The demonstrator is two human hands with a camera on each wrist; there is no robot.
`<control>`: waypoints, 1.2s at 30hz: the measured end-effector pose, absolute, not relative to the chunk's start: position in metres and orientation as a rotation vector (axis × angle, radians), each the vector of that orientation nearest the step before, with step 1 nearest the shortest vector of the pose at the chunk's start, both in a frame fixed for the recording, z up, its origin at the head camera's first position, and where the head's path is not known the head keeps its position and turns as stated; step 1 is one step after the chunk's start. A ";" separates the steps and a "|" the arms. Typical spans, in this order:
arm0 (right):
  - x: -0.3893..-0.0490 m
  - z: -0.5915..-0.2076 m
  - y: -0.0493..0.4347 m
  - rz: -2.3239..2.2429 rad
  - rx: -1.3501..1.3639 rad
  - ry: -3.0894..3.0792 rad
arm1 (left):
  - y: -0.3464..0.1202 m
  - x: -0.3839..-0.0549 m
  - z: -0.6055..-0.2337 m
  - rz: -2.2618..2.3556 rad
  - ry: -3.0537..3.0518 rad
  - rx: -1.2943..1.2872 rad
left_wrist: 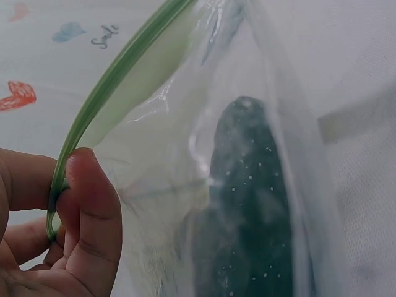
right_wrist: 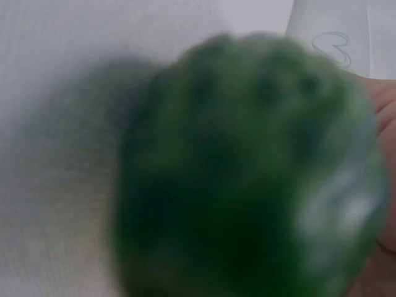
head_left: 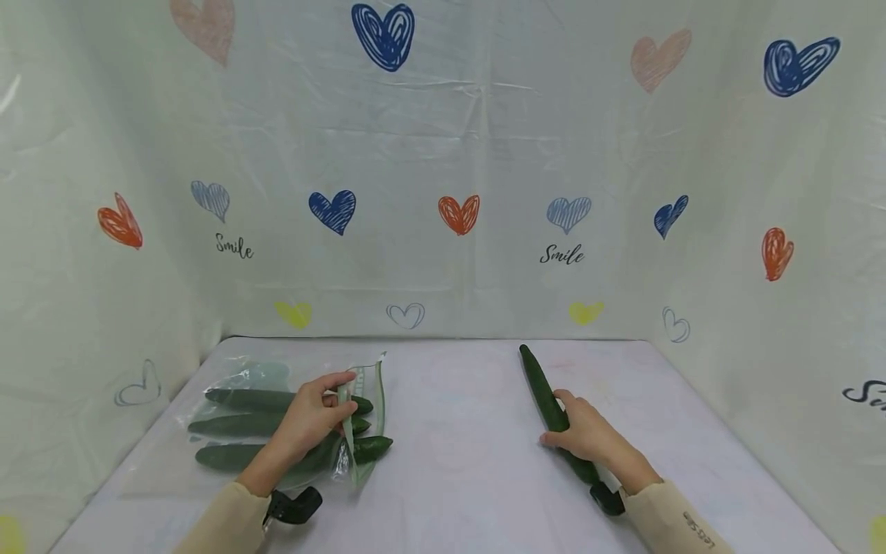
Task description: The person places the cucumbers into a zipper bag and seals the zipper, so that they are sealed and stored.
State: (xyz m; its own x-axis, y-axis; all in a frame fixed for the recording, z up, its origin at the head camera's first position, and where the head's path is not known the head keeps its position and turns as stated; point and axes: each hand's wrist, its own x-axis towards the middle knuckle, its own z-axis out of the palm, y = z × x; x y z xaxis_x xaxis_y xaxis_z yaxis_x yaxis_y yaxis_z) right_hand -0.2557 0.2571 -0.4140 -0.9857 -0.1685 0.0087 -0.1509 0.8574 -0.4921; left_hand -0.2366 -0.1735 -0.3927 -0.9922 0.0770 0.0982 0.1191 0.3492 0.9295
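On the left of the table lies a clear zip bag (head_left: 159, 462) with a green edge, its mouth facing right and parted. Inside are three cucumbers (head_left: 235, 425), their tips showing near the mouth. My left hand (head_left: 311, 415) pinches the bag's green zip edge (left_wrist: 93, 99) between thumb and fingers; the left wrist view shows a cucumber (left_wrist: 253, 204) behind the plastic. My right hand (head_left: 588, 435) grips another long cucumber (head_left: 540, 385) near its middle, on the right of the table. That cucumber's blurred end (right_wrist: 247, 173) fills much of the right wrist view.
A white cloth covers the table (head_left: 457, 446). Behind it and at both sides hangs a pale curtain (head_left: 498, 154) printed with hearts and "Smile". Each wrist carries a black camera, such as the left one (head_left: 296, 506).
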 end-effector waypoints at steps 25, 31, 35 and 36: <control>-0.262 -0.417 0.258 -1.029 -0.180 2.967 | -0.175 -0.234 -0.390 -1.796 -2.523 -0.205; -0.261 -0.421 0.255 -1.070 -0.412 2.984 | -0.176 -0.235 -0.390 -1.797 -2.522 -0.219; -0.258 -0.421 0.247 -1.015 -0.792 2.986 | -0.177 -0.235 -0.389 -1.800 -2.517 -0.232; -0.257 -0.421 0.245 -0.991 -0.881 2.978 | -0.177 -0.235 -0.389 -1.800 -2.516 -0.233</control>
State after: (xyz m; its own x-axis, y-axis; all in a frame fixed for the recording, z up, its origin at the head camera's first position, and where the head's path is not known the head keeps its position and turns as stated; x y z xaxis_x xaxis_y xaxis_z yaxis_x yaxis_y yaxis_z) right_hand -0.2571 0.2446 -0.4210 -0.8474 -0.4563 0.2714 -0.5279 0.6700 -0.5219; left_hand -0.2347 -0.1769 -0.3890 -0.9879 0.0991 0.1191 0.1448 0.3155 0.9378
